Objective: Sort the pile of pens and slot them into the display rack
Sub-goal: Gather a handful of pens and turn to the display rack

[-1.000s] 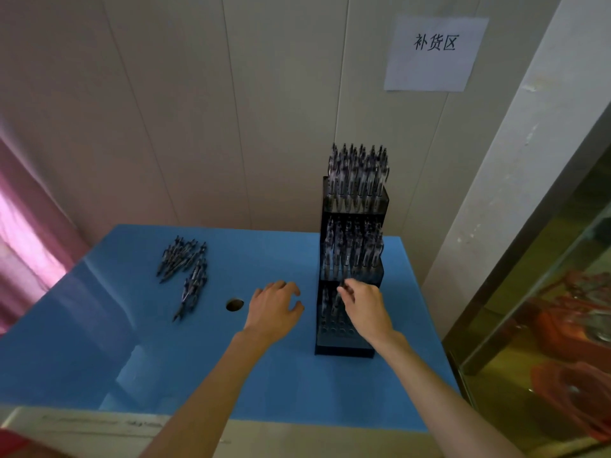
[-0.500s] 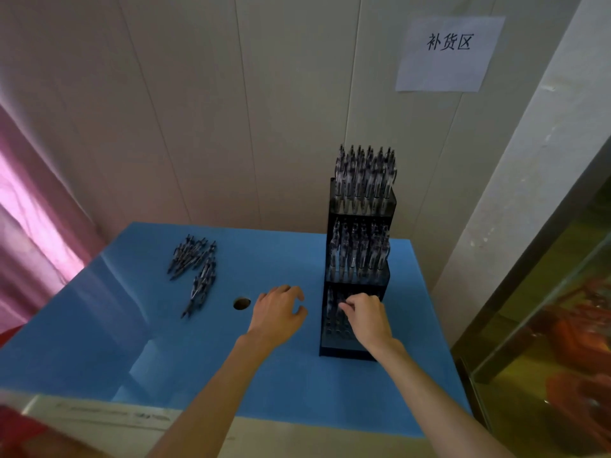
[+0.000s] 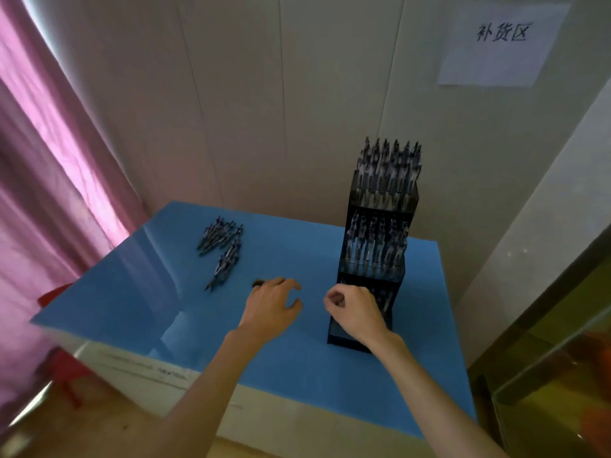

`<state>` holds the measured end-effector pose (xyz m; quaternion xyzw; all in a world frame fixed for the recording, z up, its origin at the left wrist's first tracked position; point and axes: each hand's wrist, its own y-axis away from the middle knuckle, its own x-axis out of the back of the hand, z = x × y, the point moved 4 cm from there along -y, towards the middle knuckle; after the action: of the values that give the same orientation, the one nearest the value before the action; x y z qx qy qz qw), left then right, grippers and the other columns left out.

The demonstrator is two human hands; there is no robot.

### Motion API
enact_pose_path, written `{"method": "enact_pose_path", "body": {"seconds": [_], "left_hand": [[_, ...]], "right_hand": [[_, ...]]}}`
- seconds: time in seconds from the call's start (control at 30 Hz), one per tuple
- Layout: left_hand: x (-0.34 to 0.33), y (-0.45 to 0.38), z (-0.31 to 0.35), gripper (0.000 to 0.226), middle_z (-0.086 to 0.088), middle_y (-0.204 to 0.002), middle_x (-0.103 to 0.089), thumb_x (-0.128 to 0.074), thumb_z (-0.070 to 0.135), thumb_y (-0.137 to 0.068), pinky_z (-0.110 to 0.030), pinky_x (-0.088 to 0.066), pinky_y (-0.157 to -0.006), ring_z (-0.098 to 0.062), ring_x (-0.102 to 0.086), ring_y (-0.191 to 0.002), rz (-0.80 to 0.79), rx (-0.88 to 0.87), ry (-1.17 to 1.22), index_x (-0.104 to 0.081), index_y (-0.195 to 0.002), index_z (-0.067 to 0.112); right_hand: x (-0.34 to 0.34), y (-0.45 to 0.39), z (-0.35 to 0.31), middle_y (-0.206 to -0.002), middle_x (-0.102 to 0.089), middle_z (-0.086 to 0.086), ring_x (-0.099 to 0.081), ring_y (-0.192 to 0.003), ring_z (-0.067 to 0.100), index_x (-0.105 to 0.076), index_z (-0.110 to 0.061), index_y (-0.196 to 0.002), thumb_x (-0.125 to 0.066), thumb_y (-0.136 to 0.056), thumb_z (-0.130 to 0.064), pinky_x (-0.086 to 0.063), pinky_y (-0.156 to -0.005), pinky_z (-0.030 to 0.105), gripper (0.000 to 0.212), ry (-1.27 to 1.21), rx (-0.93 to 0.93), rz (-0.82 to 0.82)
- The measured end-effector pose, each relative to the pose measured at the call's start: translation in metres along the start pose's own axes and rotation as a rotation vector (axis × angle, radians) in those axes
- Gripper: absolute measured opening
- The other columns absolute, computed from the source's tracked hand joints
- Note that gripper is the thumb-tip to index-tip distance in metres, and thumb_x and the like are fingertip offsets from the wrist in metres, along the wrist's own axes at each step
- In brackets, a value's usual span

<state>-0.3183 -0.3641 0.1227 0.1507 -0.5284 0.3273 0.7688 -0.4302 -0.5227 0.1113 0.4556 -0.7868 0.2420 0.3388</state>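
Far left there's a pink curtain (image 3: 49,180), then the blue tabletop (image 3: 139,292) with a loose pile of dark clear-barrelled pens (image 3: 222,247) lying near its back left. The left hand (image 3: 271,307) hovers mid-table, fingers loosely curved and apart, holding nothing, next to a small round hole (image 3: 257,283). The right hand (image 3: 357,314) is curled up at the bottom tier of the tall black tiered display rack (image 3: 377,259); honestly can't tell if it's pinching a pen. The upper tiers are full of pens.

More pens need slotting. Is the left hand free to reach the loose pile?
Probably yes: the left hand hovers empty, and only bare blue table lies between it and the pile of pens.
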Motion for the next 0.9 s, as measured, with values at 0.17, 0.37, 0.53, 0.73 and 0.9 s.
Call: {"method": "enact_pose_path", "body": {"seconds": [0.17, 0.37, 0.53, 0.73, 0.9], "left_hand": [[0.013, 0.028, -0.029, 0.041, 0.003, -0.136, -0.055, -0.051, 0.044, -0.1, -0.039, -0.046, -0.094, -0.022, -0.059, -0.109, -0.009, 0.085, -0.033, -0.053, -0.136, 0.027], [0.037, 0.057, -0.084, 0.05, 0.005, -0.146, -0.047, -0.049, 0.047, -0.1, -0.042, -0.04, -0.105, -0.021, -0.05, -0.129, 0.003, 0.185, -0.05, -0.045, -0.147, 0.03], [0.065, 0.083, -0.143, 0.052, 0.006, -0.149, -0.046, -0.047, 0.05, -0.099, -0.043, -0.042, -0.107, -0.021, -0.048, -0.132, 0.013, 0.235, -0.033, -0.043, -0.148, 0.032], [0.108, 0.111, -0.216, 0.05, 0.007, -0.146, -0.048, -0.05, 0.047, -0.098, -0.042, -0.042, -0.107, -0.019, -0.049, -0.13, 0.04, 0.255, -0.018, -0.046, -0.145, 0.032], [0.138, 0.12, -0.279, 0.05, 0.006, -0.145, -0.05, -0.05, 0.047, -0.097, -0.042, -0.043, -0.106, -0.019, -0.051, -0.128, 0.039, 0.249, -0.002, -0.047, -0.144, 0.031]], "right_hand": [[-0.032, -0.001, -0.031, -0.121, -0.067, -0.006, -0.063, -0.105, 0.011, -0.065, -0.019, -0.124, -0.064, -0.096, -0.035, -0.053, -0.089, 0.026, 0.033, 0.062, 0.098, -0.085], [-0.076, -0.003, -0.068, -0.133, -0.06, -0.004, -0.058, -0.116, 0.016, -0.056, -0.02, -0.134, -0.059, -0.099, -0.039, -0.049, -0.097, 0.032, 0.04, 0.125, 0.133, -0.186], [-0.12, -0.009, -0.117, -0.138, -0.059, -0.002, -0.058, -0.119, 0.018, -0.056, -0.019, -0.137, -0.058, -0.101, -0.036, -0.049, -0.1, 0.036, 0.04, 0.146, 0.151, -0.209], [-0.179, -0.017, -0.188, -0.132, -0.063, -0.001, -0.062, -0.111, 0.019, -0.06, -0.017, -0.131, -0.059, -0.099, -0.038, -0.053, -0.091, 0.035, 0.039, 0.151, 0.147, -0.22], [-0.22, -0.027, -0.238, -0.13, -0.064, -0.001, -0.063, -0.11, 0.018, -0.061, -0.017, -0.13, -0.054, -0.101, -0.042, -0.053, -0.091, 0.035, 0.039, 0.107, 0.088, -0.192]]}}
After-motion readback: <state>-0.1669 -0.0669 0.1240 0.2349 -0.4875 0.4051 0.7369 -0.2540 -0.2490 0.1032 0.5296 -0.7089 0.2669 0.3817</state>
